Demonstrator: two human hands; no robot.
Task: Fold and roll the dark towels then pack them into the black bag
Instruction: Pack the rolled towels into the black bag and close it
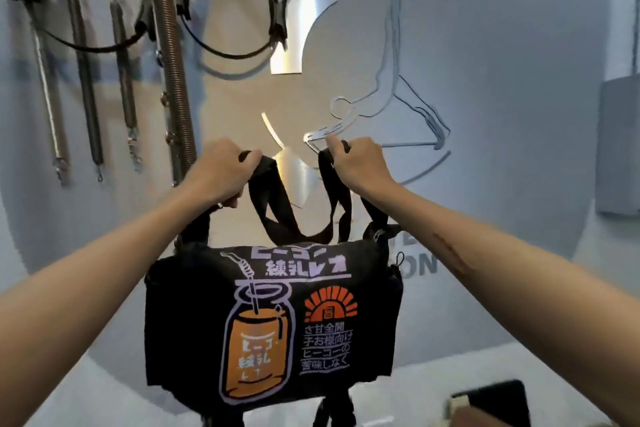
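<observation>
I hold the black bag (273, 319) up in the air in front of a pale wall (502, 45), hanging from its straps (277, 198). It is soft black cloth, boxy and slightly sagging, printed with an orange jar with a straw, an orange half-sun emblem and pale lines of Japanese lettering. My left hand (221, 170) is curled tight around one flat woven strap, and my right hand (356, 163) grips the other, fingers wrapped over it. The straps fall in dark, twisted loops to the bag's top edge. On the wall hang coiled metal springs (173, 55) and two thin black rings (232, 7), beside shiny curved metal plates (304, 24).
</observation>
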